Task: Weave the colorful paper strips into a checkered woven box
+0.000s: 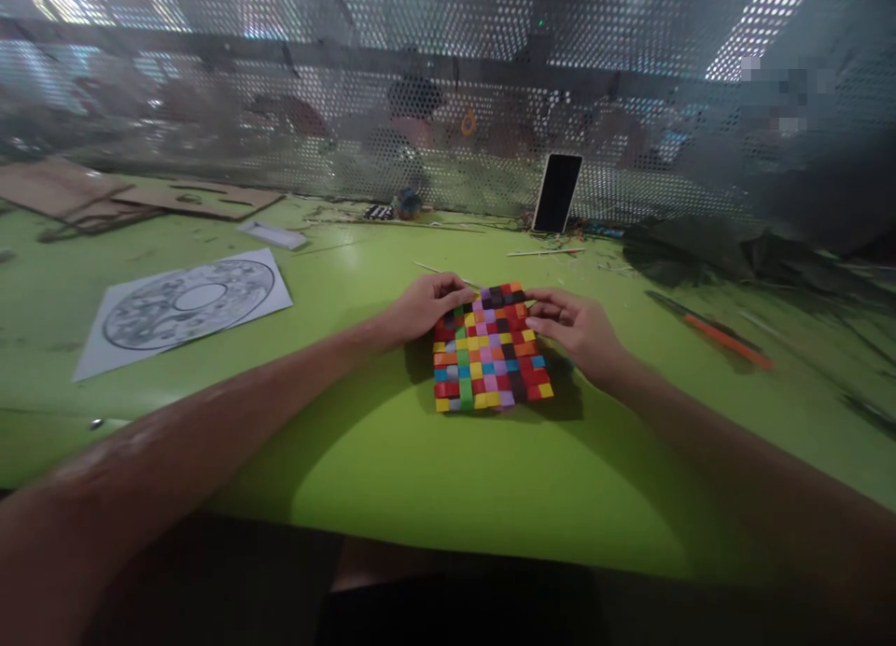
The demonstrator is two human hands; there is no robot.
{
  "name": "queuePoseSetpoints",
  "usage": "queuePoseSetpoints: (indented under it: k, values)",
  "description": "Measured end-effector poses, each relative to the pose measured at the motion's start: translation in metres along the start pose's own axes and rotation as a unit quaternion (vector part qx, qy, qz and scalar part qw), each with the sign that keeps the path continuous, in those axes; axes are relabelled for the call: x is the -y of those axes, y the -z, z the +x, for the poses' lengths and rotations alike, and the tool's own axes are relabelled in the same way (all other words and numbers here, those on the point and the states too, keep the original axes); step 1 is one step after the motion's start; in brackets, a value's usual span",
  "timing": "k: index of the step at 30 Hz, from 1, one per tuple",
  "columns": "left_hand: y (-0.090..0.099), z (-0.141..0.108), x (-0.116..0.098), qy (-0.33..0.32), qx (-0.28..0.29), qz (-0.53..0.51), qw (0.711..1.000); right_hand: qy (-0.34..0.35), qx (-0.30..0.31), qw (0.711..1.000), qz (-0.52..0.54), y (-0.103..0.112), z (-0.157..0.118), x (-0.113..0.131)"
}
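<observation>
A square woven mat (490, 357) of many-coloured strips, in red, yellow, blue, lilac, green, orange and black, is held just over the green table, its shadow falling beneath it. My left hand (430, 305) grips its upper left corner, thumb on top and fingers bent behind the edge. At the upper right edge, my right hand (570, 329) pinches the mat between thumb and fingertips. Parts of the mat's upper corners are covered by my fingers.
On the green table (392, 478) lie a printed sheet with a ring pattern (154, 310), brown cardboard (196, 198), a small white tray (273, 235), a thin stick (546, 252) and an orange-handled knife (728, 340). A phone (558, 193) leans against the perforated metal screen (476, 161).
</observation>
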State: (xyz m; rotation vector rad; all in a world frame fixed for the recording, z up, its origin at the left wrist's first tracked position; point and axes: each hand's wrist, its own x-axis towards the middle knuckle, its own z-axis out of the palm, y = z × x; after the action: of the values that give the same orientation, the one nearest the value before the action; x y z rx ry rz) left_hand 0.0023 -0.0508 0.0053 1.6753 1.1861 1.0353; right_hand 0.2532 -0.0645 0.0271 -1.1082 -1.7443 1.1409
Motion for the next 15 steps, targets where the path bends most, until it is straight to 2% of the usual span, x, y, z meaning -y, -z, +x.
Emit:
queuePoseSetpoints:
  k: [5, 9, 15]
  values:
    - [0.0007, -0.0014, 0.0002, 0.005, -0.039, 0.004, 0.999, 0.003, -0.045, 0.999, 0.028, 0.0026, 0.0035, 0.0009]
    - [0.0020, -0.0013, 0.0022, 0.045, -0.013, -0.120, 0.992, 0.021, -0.098, 0.994, 0.046, 0.0028, 0.0068, -0.0023]
    - [-0.0019, -0.0024, 0.0012, 0.066, 0.018, -0.217, 0.974, 0.055, -0.096, 0.993, 0.047, 0.0012, 0.0057, -0.0062]
